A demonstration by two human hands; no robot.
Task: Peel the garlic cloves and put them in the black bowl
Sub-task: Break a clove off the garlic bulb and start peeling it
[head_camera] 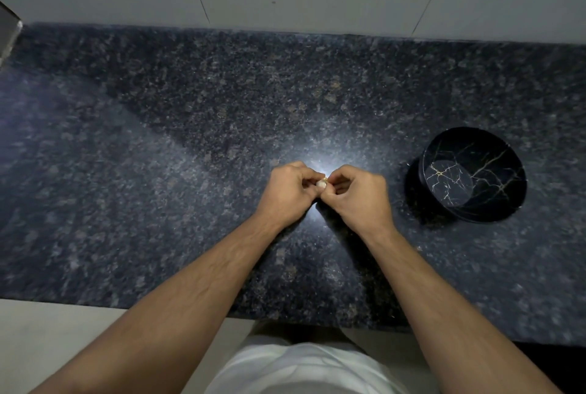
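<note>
Head view shows both hands meeting at the centre of the frame over the dark speckled surface point(190, 139). Left hand point(290, 192) curls its fingers round a pale garlic clove point(321, 184), steadying it, while the right hand point(355, 195) pinches at the clove's tip, apparently to pull the skin away. Holding it above the surface lets both thumbs work. To the right of the frame, the black bowl point(494, 152), veined with gold, sits tilted toward the person, well apart from the hands; no clove shows inside it.
</note>
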